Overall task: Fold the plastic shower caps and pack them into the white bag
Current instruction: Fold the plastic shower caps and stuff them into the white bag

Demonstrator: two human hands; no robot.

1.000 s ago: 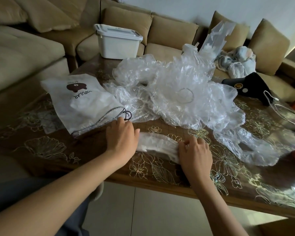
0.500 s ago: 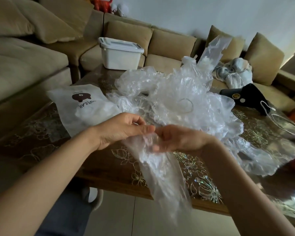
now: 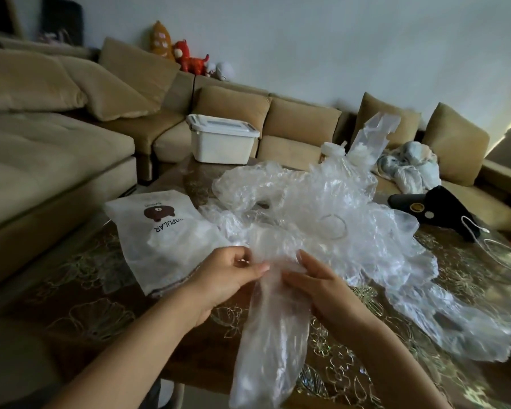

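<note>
Both hands are up over the table (image 3: 80,308), left hand (image 3: 227,280) and right hand (image 3: 325,290) each pinching the top of one clear shower cap (image 3: 272,346), which hangs down toward 6 o'clock off the table edge. The white bag (image 3: 163,240) lies flat at about 10 o'clock from the hands. The big pile of loose caps (image 3: 331,208) sits at 1 o'clock, touching the bag's right edge, with a lidded white box (image 3: 222,144) at 12 behind.

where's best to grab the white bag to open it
Likely its near stitched edge, from your side with the left hand: the white bag lies flat, print upside down to you, so its top faces you.
</note>
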